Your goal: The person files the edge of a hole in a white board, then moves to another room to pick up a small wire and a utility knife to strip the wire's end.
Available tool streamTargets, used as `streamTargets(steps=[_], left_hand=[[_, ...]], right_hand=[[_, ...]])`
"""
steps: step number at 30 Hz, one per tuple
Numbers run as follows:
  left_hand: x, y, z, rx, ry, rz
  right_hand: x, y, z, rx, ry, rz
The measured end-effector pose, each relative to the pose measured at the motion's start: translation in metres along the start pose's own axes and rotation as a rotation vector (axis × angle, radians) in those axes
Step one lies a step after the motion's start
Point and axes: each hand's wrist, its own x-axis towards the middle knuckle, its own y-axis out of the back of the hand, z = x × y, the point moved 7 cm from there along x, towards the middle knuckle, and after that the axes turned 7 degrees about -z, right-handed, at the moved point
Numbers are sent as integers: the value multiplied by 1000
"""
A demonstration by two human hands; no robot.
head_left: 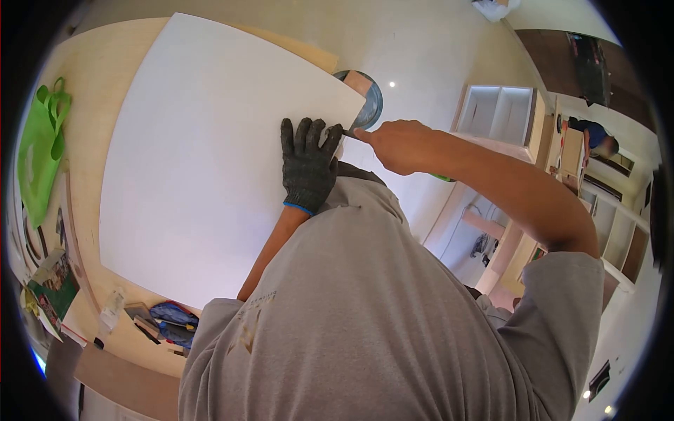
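Observation:
A large white panel lies flat on the pale wooden table. My left hand, in a dark glove with a blue cuff, rests on the panel close to its edge, fingers spread. My bare right hand is closed just past that edge, its forefinger stretched along a thin dark tool. The tool points toward my gloved thumb. Its far end is mostly hidden by the glove, so its kind does not show. Below the panel's corner, a round bluish container partly shows.
A green bag lies at the table's left side. A clear plastic bottle and a blue bundle are near the panel's lower edge. An open white cabinet box stands on the right. Another person is farther off.

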Motion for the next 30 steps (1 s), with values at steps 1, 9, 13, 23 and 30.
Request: streamTargets(steps=[1, 9, 13, 23, 30], left_hand=[[0, 1, 1, 1, 0, 0], [2, -1, -1, -1, 16, -9], [3, 1, 0, 1, 28, -41], [2, -3, -2, 21, 20, -21], [6, 0, 0, 6, 25, -51]], right_hand=[[1, -1, 0, -7, -5, 10], [4, 5, 1, 274, 48, -121], [8, 4, 3, 301, 53, -120], [-1, 7, 2, 207, 63, -76], [15, -3, 8, 427, 37, -201]])
